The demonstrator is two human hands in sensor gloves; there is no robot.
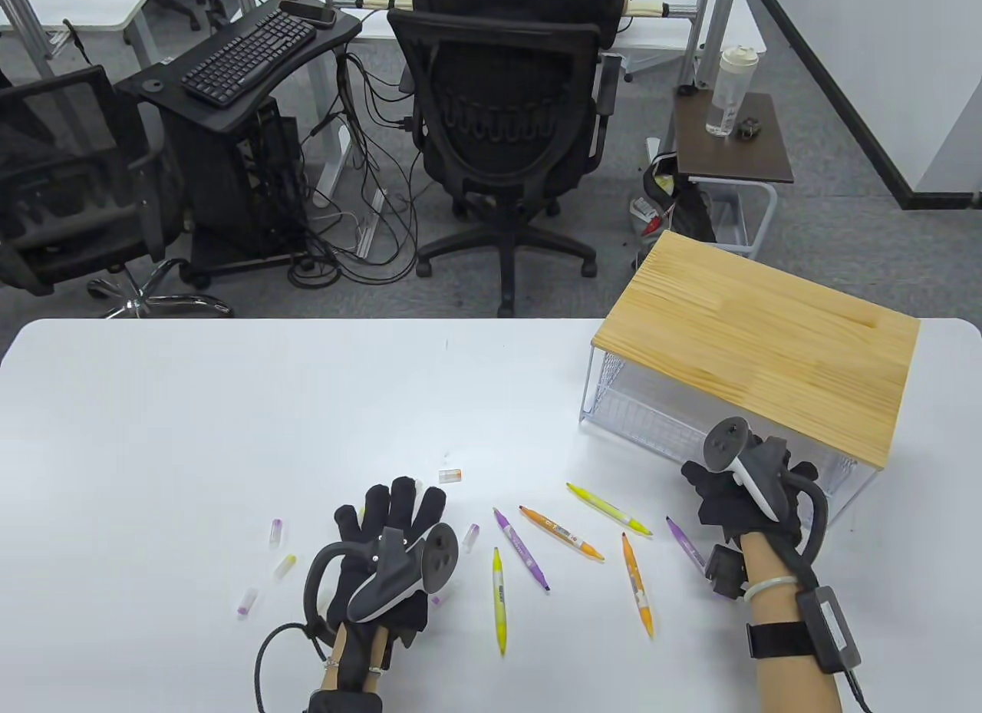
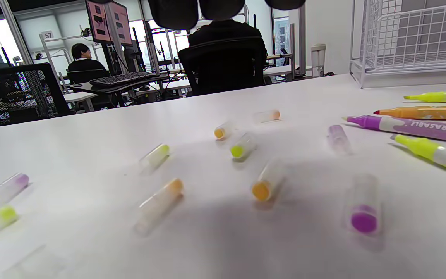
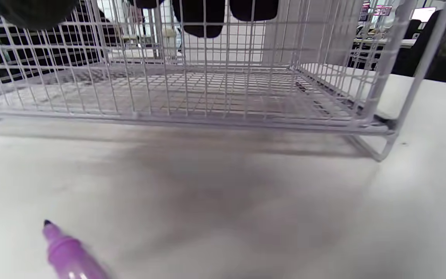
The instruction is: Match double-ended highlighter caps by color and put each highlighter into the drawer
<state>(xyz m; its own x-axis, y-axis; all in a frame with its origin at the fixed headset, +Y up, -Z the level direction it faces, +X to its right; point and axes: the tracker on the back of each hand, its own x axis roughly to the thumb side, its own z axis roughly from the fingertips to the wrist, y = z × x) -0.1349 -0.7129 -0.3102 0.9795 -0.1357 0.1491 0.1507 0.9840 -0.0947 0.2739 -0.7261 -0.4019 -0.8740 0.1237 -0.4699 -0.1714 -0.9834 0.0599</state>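
Several uncapped double-ended highlighters lie fanned out between my hands: a yellow one (image 1: 499, 602), a purple one (image 1: 522, 549), an orange one (image 1: 561, 533), a yellow-green one (image 1: 608, 508) and another orange one (image 1: 637, 586). A second purple highlighter (image 1: 684, 543) (image 3: 65, 252) lies beside my right hand. Loose clear caps with coloured ends are scattered around my left hand (image 1: 391, 513), such as an orange cap (image 2: 262, 185) and a purple cap (image 2: 362, 211). That hand hovers flat with spread fingers and holds nothing. My right hand (image 1: 713, 498) is empty, fingers relaxed, just in front of the white wire drawer (image 1: 637, 421) (image 3: 207, 89).
A wooden top (image 1: 759, 337) covers the drawer frame at the table's right. More caps lie left of my left hand: purple (image 1: 276, 532), yellow (image 1: 285, 566), purple (image 1: 247, 602). An orange cap (image 1: 451, 475) lies beyond its fingertips. Office chairs stand behind the table's far edge.
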